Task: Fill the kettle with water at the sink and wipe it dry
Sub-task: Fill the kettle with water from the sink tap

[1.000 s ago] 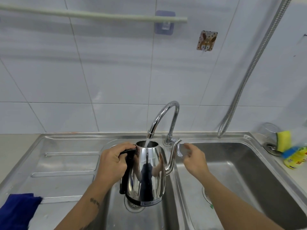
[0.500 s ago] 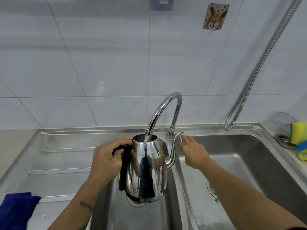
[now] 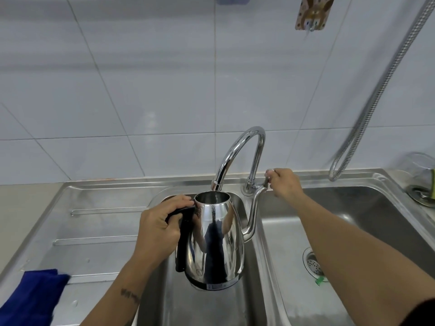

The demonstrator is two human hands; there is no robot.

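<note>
A shiny steel kettle point(image 3: 215, 241) with a black handle and a long curved spout hangs upright over the left sink basin point(image 3: 204, 307). My left hand point(image 3: 160, 229) grips its handle. The kettle's open mouth sits right under the outlet of the chrome gooseneck tap point(image 3: 237, 151), and a thin stream of water falls into it. My right hand point(image 3: 283, 184) is closed around the tap's lever point(image 3: 267, 178) behind the kettle's spout. A dark blue cloth point(image 3: 33, 297) lies on the draining board at the lower left.
The right basin point(image 3: 353, 220) has a drain strainer point(image 3: 313, 261). A flexible metal hose point(image 3: 381, 90) hangs down the tiled wall at the right. A clear glass jar point(image 3: 421, 168) stands by the sink's right rim. A patterned wall hook point(image 3: 312, 12) sticks to the tiles.
My right hand has moved from beside the kettle's spout back to the tap lever and closed on it. The water stream looks thinner. The kettle has stayed under the tap.
</note>
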